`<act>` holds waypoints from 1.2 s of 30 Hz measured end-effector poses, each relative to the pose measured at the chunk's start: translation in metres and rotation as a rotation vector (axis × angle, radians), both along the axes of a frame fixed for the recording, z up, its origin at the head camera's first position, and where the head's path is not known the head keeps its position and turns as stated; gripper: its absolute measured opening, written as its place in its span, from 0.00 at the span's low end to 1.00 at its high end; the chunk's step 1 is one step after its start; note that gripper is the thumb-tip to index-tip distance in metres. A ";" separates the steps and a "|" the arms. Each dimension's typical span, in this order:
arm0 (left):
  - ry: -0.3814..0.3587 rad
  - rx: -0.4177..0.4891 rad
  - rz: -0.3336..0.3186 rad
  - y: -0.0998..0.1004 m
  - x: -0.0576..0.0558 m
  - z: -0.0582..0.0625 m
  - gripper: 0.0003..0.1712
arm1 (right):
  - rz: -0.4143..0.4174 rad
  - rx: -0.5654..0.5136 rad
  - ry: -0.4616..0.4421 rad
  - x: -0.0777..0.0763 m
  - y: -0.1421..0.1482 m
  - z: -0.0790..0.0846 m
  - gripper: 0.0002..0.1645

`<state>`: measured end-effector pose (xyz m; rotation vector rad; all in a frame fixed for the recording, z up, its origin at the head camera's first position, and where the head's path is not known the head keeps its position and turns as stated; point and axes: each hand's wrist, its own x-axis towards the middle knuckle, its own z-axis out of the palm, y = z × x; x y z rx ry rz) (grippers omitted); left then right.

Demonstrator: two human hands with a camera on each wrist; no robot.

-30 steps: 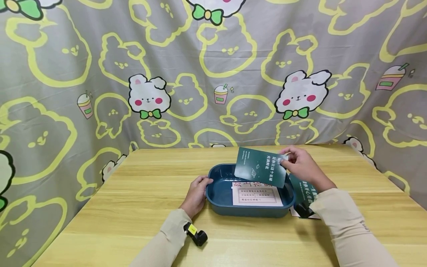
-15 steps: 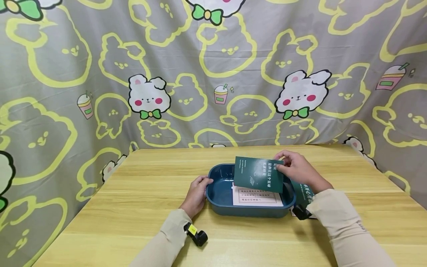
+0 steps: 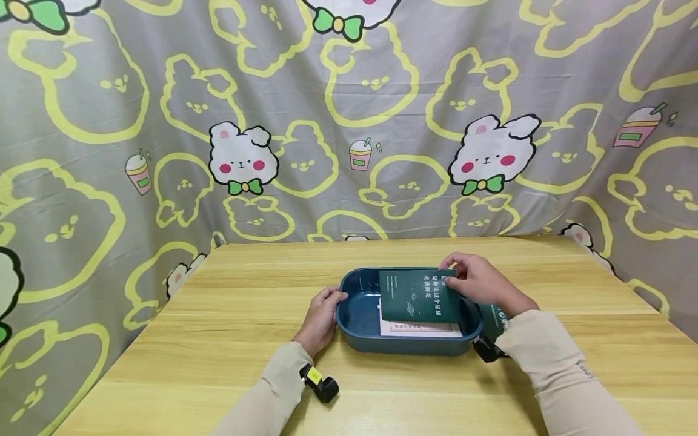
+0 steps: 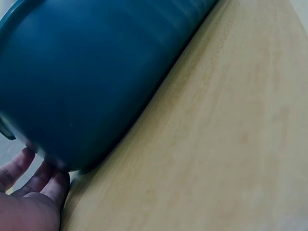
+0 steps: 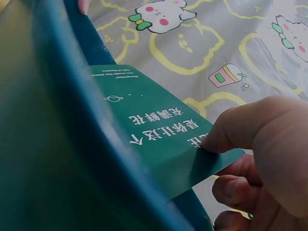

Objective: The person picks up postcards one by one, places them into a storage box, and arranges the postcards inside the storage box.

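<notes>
A dark blue-green oval plastic tub (image 3: 409, 345) sits on the wooden table. At its left end my left hand (image 3: 317, 320) holds the rim; in the left wrist view its fingers (image 4: 55, 185) touch the outer wall. My right hand (image 3: 485, 281) pinches a dark green card (image 3: 414, 297) by its right end, thumb on the printed face. That card, with white lettering and a small planet drawing, lies slightly tilted over the tub's opening. Under it, inside the tub, a pale card with printed text (image 3: 403, 329) shows along its front edge, mostly hidden.
Another green card (image 3: 496, 321) lies on the table right of the tub, partly covered by my right wrist and its black camera (image 3: 488, 349). Behind the table (image 3: 262, 266) hangs a grey curtain (image 3: 305, 221) with cartoon bunnies.
My right hand has lowered the green card and moved it slightly left, down into the tub's opening, covering more of the pale card. My left hand has stayed at the rim.
</notes>
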<state>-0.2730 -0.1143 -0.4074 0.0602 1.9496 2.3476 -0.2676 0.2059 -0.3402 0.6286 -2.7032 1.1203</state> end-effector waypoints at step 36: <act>0.007 0.017 0.004 0.000 -0.001 -0.002 0.21 | -0.183 0.387 -0.027 0.002 -0.020 -0.003 0.06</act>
